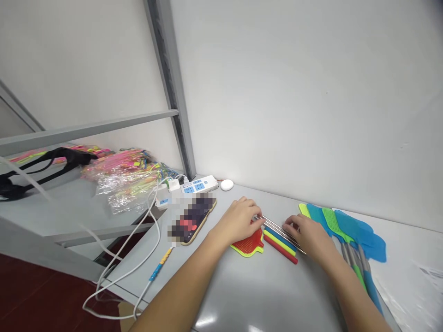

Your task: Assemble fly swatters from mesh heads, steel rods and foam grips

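Note:
Several thin metal rods point(275, 225) lie side by side on the grey table between my hands. My left hand point(242, 217) is closed at their left end, thumb and forefinger on either side. My right hand point(306, 234) has its fingers curled onto the rods near their right end. Below my left hand lies a red perforated fly swatter head point(248, 244) over a yellow-green one point(245, 254), partly covered by the hand. Beside the rods are a blue tube point(282, 239), a yellow tube point(279, 242) and a red tube point(281, 248).
Right of my right hand lies a fanned pile of blue and green fly swatters point(356, 230). At left are a phone point(195, 219), a white power strip point(204, 184), loose white cables point(157, 230) and a white round object point(227, 185). Plastic-bagged colourful items point(128, 180) lie beyond the metal frame point(173, 83).

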Available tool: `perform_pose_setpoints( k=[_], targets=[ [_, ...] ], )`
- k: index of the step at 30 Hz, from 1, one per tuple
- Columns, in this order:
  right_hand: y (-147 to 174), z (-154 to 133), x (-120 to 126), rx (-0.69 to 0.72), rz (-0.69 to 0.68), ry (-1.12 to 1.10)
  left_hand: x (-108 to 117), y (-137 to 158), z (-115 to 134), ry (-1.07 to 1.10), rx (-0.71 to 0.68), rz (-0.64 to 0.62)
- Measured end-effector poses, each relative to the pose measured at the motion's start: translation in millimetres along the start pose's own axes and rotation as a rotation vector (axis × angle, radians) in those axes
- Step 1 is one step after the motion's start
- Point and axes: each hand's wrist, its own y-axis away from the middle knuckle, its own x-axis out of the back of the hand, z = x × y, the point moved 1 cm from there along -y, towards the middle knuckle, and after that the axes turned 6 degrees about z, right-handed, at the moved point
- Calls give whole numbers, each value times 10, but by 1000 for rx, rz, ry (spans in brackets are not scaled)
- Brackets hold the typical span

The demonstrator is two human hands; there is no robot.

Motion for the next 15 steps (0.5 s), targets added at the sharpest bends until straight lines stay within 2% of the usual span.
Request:
perform_pose_setpoints(
  k=[3, 9, 15],
  targets=[
    [22, -39, 9, 24, 8, -3, -23, 8, 127, -24, -55, -44],
    [31, -35, -32, 18, 47, -38, -215, 90, 565, -116, -213, -107],
    [36, 30, -16, -69, 99, -236, -410, 120, 796, -239, -289, -166]
  ],
)
